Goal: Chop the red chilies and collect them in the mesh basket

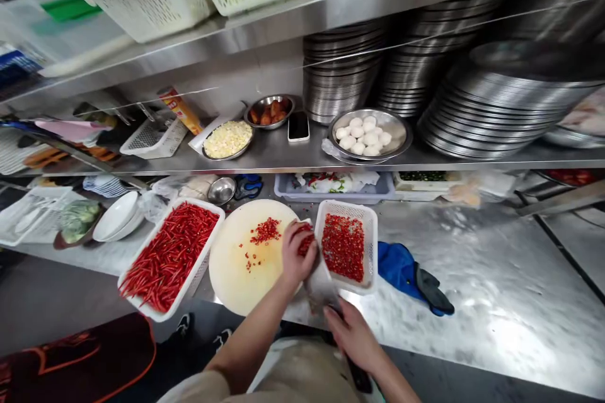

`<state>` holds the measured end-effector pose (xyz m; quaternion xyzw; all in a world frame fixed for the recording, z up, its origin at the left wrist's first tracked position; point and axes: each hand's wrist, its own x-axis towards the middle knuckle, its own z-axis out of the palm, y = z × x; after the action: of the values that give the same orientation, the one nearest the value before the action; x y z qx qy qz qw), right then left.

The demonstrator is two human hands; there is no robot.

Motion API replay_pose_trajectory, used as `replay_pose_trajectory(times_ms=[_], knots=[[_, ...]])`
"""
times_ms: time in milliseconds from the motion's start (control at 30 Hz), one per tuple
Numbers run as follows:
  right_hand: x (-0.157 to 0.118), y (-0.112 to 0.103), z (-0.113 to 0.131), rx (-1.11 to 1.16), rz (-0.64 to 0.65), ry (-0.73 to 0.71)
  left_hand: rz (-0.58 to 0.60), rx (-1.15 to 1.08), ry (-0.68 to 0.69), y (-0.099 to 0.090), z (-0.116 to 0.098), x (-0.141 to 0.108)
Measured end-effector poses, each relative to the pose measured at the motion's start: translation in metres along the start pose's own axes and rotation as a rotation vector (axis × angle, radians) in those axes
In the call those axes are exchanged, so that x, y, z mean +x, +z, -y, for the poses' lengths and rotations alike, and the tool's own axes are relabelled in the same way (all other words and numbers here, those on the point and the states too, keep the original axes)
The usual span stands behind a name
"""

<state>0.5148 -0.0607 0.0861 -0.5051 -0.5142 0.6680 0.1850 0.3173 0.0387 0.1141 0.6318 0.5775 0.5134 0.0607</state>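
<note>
My right hand (352,334) is wrapped round the dark handle of a cleaver (321,280), whose broad blade lies between the cutting board and the basket of chopped chilies. Curved against the blade, my left hand (297,255) holds a heap of chopped red chilies (305,239) on it. More chopped pieces (265,231) are scattered on the round cutting board (231,252). A white basket (373,227) just right of the blade contains chopped chilies (343,245). Left of the board, another white basket (137,299) is full of whole red chilies (172,252).
Blue gloves (401,271) lie on the steel counter (496,289) at the right. Behind the board stands a grey-blue tray (283,189). The low shelf (265,160) carries bowls, a phone (299,126) and stacked metal plates (491,107). Another person's dark garment (80,359) shows at lower left.
</note>
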Motion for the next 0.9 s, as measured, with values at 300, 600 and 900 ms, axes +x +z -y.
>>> replay_pose_trajectory(times_ms=[300,600,900], knots=[[-0.01,-0.123,-0.031,-0.276,-0.37,0.142,0.292,-0.177,-0.288,0.144,0.01,-0.032],[0.024,-0.07,-0.031,-0.15,-0.159,0.07,0.304,0.14,-0.184,-0.02,0.064,-0.063],[0.091,0.047,0.056,-0.84,-0.163,0.075,0.433,0.687,-0.397,-0.176,0.165,-0.14]])
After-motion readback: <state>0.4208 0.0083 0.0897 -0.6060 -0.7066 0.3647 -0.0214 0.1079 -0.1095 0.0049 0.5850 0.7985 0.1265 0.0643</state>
